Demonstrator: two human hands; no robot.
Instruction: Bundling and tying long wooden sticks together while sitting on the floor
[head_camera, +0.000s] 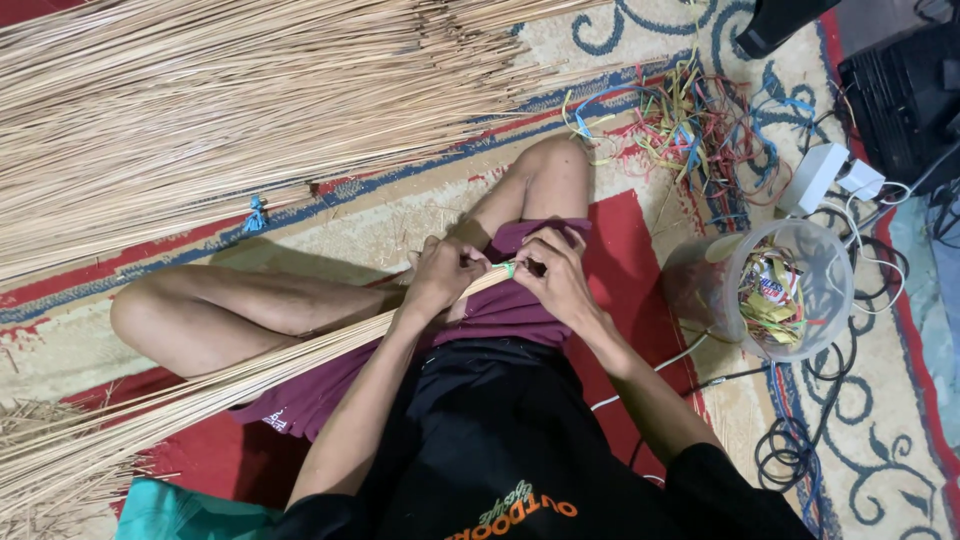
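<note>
A bundle of thin pale sticks (250, 375) lies across my lap, fanning out to the lower left. My left hand (442, 275) is closed around its narrow end. My right hand (555, 272) pinches a green band (508, 268) wrapped at that same end, right beside my left hand. Both hands sit over my maroon shorts, between my bent knees.
A large heap of loose sticks (220, 110) covers the upper left of the patterned rug (640, 250). A tangle of coloured bands (690, 125) lies at the upper right. A clear plastic tub (815, 255) with strips stands to my right, near cables and a white adapter (815, 175).
</note>
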